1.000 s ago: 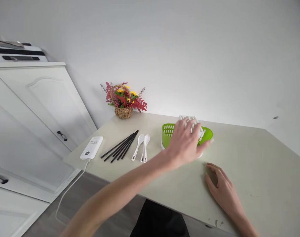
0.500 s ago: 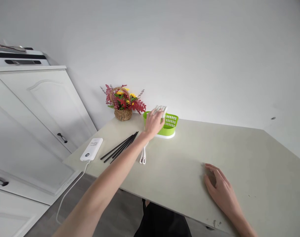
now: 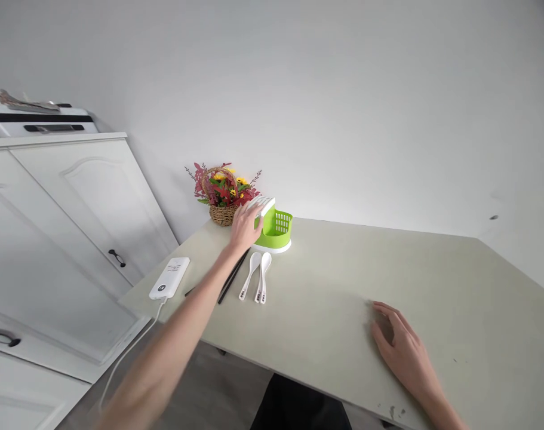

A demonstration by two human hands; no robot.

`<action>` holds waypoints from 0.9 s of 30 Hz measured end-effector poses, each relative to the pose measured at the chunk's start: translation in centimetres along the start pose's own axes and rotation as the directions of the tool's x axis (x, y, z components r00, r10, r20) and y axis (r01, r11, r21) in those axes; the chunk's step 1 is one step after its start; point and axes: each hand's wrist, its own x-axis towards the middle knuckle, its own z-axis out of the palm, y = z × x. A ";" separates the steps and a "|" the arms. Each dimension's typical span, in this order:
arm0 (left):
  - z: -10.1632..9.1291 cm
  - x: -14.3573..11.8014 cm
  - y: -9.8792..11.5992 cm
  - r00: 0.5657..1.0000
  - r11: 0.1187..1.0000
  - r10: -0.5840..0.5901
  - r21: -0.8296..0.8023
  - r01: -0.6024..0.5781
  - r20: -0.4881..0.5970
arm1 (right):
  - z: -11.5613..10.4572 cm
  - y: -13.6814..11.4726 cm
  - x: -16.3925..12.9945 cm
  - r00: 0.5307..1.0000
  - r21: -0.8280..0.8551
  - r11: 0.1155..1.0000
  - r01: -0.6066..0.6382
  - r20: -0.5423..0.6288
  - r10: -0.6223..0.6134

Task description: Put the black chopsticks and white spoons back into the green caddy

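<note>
Green slotted holder (image 3: 277, 227) at table's (image 3: 334, 310) far edge beside flower basket (image 3: 222, 197), gripped by left hand (image 3: 245, 224), fingers curled over its white rim; right hand (image 3: 403, 349) flat, fingers loosely spread, steadying.

Your left hand (image 3: 243, 226) grips the green basket (image 3: 276, 230) beside the flower basket (image 3: 222, 197); your right hand (image 3: 401, 349) lies flat on the table (image 3: 433, 275)
</note>
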 end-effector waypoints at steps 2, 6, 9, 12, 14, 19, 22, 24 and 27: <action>-0.4 -2.6 3.1 0.989 0.995 -0.088 -0.063 0.081 -0.122 | 0.1 0.1 -0.1 1.000 -0.001 1.000 -0.008 0.006 0.008; -0.9 -10.3 10.7 0.976 0.882 -0.197 -0.418 0.220 0.097 | 0.1 0.1 -0.2 1.000 -0.003 1.000 -0.022 0.003 0.022; -1.1 -15.5 14.2 0.835 0.685 -0.083 -0.577 0.444 0.544 | 0.0 0.1 -0.2 1.000 -0.004 1.000 -0.014 -0.004 0.014; -1.5 -18.2 15.0 0.733 0.580 -0.095 -0.561 0.590 0.673 | -0.1 0.0 -0.1 1.000 -0.007 1.000 -0.015 0.002 0.015; -1.7 -18.8 14.7 0.728 0.540 -0.134 -0.567 0.622 0.672 | -0.2 0.1 -0.1 1.000 -0.010 1.000 -0.027 0.009 0.027; -1.7 -18.7 14.4 0.730 0.509 -0.146 -0.582 0.634 0.668 | -0.3 0.1 -0.3 0.997 0.017 0.997 -0.070 0.017 0.070; -1.6 -18.8 14.6 0.732 0.515 -0.153 -0.578 0.633 0.664 | -0.4 0.1 -0.3 0.996 0.035 0.996 -0.083 0.013 0.083; -1.5 -18.9 14.6 0.733 0.519 -0.167 -0.573 0.634 0.659 | -0.5 0.0 -0.3 0.996 0.041 0.995 -0.088 0.013 0.087; -1.5 -18.9 14.6 0.736 0.527 -0.164 -0.572 0.629 0.657 | -0.5 -0.1 -0.4 0.997 0.047 0.996 -0.080 0.006 0.080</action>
